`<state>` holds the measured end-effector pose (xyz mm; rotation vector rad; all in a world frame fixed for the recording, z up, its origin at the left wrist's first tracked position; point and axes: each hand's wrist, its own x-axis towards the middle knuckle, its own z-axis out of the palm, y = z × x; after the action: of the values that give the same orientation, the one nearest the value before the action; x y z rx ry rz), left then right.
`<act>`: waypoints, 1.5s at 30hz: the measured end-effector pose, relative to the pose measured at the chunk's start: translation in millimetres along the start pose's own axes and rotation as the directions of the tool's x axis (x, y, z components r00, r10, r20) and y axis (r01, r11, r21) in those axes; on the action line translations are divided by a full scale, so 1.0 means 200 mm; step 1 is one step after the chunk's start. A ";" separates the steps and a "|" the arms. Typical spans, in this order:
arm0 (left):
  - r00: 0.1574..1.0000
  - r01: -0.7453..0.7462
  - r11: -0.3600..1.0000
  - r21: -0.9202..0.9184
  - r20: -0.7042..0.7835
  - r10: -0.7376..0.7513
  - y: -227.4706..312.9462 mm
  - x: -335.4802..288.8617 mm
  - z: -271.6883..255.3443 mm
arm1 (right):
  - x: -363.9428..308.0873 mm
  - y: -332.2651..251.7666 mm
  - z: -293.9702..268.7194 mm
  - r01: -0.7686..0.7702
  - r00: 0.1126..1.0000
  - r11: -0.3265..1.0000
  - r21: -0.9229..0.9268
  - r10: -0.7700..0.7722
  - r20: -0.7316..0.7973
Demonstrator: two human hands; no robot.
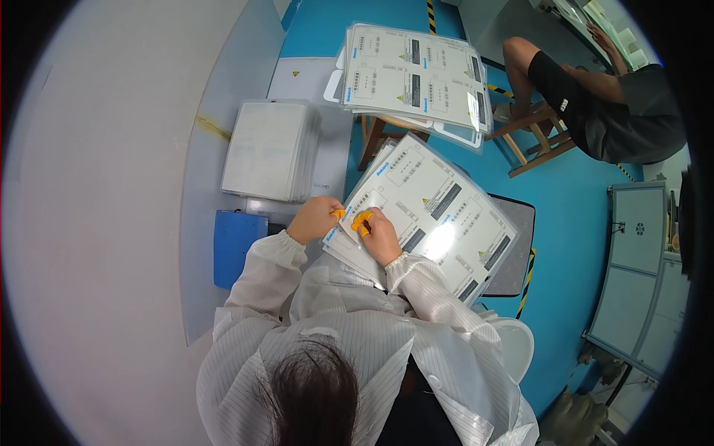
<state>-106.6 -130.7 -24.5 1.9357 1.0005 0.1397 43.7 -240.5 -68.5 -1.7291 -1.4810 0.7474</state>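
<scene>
A stack of printed label sheets point(424, 201), white with black text blocks and yellow warning triangles, lies at a slant in front of me. My left hand point(314, 220) is closed at its left corner, pinching the edge of the sheets. Orange finger cots cover fingertips on both hands. Over the top sheet, close to that same corner, my right hand point(381, 236) has its fingers bunched together against the surface. Whatever might be between those fingers is hidden. Glare whitens part of the top sheet.
Another pile of printed sheets point(416, 78) rests on a wooden stool point(374, 141) farther off. To the left are a stack of whitish plastic sheets point(266, 152) and a blue box point(239, 249). A seated co-worker point(595, 111) is at far right, near a grey cabinet point(632, 260).
</scene>
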 end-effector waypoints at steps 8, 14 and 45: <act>0.998 0.015 0.992 -0.128 -0.053 -0.022 -0.02 -0.02 0.01 | -0.06 -0.01 -0.06 -0.100 0.995 0.954 0.282 0.096 0.027; 0.992 0.040 0.964 -0.264 0.124 -0.007 -0.01 0.01 0.02 | -0.11 0.04 -0.10 -0.079 0.997 0.759 0.647 0.067 0.043; 0.990 -0.075 0.723 -0.687 -0.140 -0.030 -0.08 0.74 -0.39 | -1.70 1.10 -1.76 0.911 0.138 0.255 0.324 0.550 -0.823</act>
<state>-53.8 28.4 -34.5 1.2473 0.8458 0.5924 395.5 -646.1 -61.0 -0.3764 -0.0106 -0.0336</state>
